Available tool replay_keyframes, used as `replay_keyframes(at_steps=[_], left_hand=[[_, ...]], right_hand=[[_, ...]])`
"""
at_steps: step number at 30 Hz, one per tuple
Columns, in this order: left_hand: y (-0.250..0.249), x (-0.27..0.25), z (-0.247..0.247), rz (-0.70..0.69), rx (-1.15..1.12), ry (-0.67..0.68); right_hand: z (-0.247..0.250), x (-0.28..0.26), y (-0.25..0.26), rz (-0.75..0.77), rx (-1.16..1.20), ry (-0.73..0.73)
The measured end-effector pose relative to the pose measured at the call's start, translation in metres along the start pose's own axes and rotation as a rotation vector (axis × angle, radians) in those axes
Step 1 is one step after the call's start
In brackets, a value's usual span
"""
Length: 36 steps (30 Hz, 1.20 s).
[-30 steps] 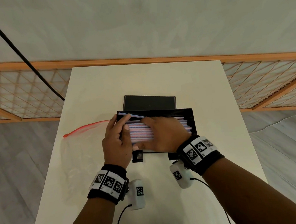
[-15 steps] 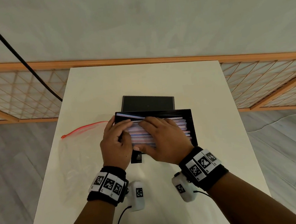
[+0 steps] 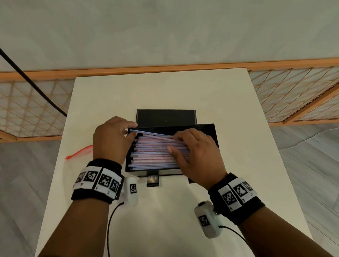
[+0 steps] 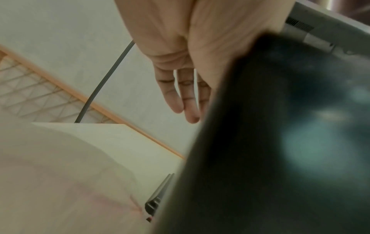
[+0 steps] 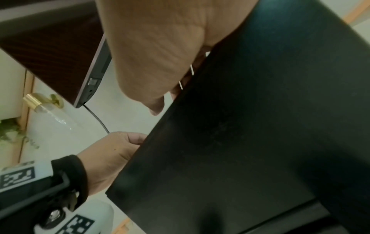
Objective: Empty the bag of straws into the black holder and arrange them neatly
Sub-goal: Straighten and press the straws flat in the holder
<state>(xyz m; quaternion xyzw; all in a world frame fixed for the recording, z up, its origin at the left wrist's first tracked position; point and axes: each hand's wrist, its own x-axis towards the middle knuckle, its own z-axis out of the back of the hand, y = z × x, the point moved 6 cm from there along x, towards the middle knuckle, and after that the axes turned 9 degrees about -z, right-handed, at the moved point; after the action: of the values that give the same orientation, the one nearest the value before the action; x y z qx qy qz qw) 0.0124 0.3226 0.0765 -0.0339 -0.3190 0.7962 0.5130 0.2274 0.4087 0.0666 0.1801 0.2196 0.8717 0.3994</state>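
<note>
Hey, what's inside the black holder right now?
Stacked straws fill the black holder; one lies askew on top. The right hand covers their right ends, so anything underneath is hidden.

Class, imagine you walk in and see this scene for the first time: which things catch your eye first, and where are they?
At the centre of the white table sits the black holder, filled with pale pink and blue straws lying in rows. Both hands are on it: the left hand at its left end, the right hand over the straws, with one skewed straw lying diagonally across the top. The clear bag, with its red seal, lies to the left.
</note>
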Motion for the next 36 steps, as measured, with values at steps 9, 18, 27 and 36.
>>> replay_keyframes(at_steps=[9,18,27,36], left_hand=[[-0.021,-0.005,0.05,-0.137,0.118,-0.081],[-0.034,-0.016,0.03,-0.155,0.078,0.354],[-0.05,-0.001,-0.017,-0.2,0.413,0.961],[-0.037,-0.01,-0.045,-0.182,0.496,0.997]], right_hand=[[0.027,-0.004,-0.01,-0.051,0.165,-0.095],[0.058,0.012,-0.012,-0.014,0.108,0.118],[0.028,0.038,-0.009,0.018,-0.391,0.661],[-0.01,0.034,-0.02,0.063,-0.623,0.551]])
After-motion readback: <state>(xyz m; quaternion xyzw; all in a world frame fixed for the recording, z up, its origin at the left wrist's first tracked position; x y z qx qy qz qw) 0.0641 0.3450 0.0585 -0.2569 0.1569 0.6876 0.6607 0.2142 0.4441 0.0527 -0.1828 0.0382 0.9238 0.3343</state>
